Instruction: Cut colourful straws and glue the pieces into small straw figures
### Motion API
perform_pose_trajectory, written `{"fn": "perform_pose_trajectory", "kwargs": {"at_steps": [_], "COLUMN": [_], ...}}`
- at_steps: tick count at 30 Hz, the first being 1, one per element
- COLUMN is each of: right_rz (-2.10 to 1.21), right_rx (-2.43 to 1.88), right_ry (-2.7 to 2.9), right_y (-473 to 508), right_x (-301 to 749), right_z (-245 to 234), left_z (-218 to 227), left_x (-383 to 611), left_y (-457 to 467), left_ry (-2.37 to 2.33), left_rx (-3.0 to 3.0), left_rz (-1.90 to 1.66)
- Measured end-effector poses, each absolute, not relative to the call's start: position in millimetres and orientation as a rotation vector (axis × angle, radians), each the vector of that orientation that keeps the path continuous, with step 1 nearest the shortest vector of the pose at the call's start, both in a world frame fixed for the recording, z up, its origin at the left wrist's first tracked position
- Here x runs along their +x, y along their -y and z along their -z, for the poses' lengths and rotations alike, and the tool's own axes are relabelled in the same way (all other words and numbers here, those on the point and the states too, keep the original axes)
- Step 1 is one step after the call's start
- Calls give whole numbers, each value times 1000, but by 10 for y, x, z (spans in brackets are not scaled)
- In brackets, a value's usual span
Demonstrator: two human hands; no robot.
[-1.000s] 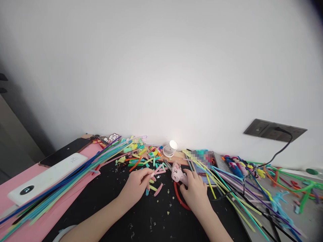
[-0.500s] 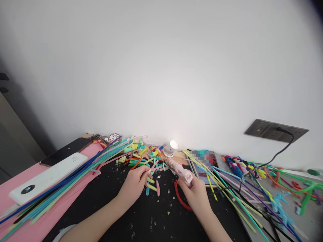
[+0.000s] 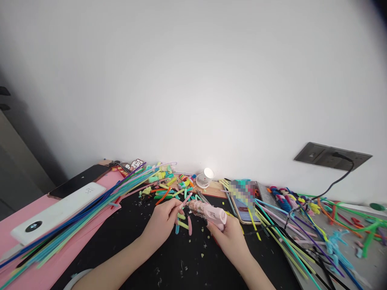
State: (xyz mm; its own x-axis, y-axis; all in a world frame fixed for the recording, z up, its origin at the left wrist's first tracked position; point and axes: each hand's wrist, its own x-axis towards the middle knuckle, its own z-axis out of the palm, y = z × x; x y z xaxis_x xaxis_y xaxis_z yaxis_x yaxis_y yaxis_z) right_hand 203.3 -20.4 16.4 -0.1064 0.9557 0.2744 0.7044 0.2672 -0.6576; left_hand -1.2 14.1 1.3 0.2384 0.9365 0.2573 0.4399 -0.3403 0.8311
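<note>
My left hand (image 3: 165, 217) pinches a short pink pipe-cleaner piece (image 3: 186, 199) between thumb and fingertips. My right hand (image 3: 231, 237) is wrapped round a pale pink glue gun (image 3: 211, 214), whose nozzle points left and lies close to the pink piece. Whether nozzle and piece touch, I cannot tell. Below my left fingers lie short yellow, blue and pink pipe-cleaner pieces (image 3: 183, 224) on the black mat (image 3: 181, 266). More cut pieces, green and orange (image 3: 165, 195), lie just beyond.
A white paper cup (image 3: 205, 178) stands by the wall. To the right are a phone (image 3: 245, 211), long pipe cleaners (image 3: 281, 233) and a black cord (image 3: 332, 181) running to a wall socket (image 3: 311, 155). On the left, a white device (image 3: 60, 211) and a pipe-cleaner bundle (image 3: 99, 215) lie on pink sheeting.
My right hand has swung the glue gun's nozzle down and left, toward the pink piece in my left hand. My left hand has barely moved. The phone is less covered now.
</note>
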Motion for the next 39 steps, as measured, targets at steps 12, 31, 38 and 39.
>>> {"fn": "perform_pose_trajectory", "kwargs": {"at_steps": [12,31,38,39], "right_rz": [-445,-393,-358,-354], "right_rx": [-1500,-1559,-1534,-1537], "right_ry": [1893,1867,1880,1884], "right_y": [206,185,188,190], "right_x": [2029,2046,2051,2052], "right_z": [-176,-163,-171,-171], "left_z": [-32,1,-1,0], "left_x": [-4,-18,-17,-18], "left_y": [-139,-152,-151,-152], "left_ry": [-1253,-1284,-1286,-1288], "left_rx": [1901,1916,1929,1928], "left_rz": [-1043,-1058,-1084,-1085]}}
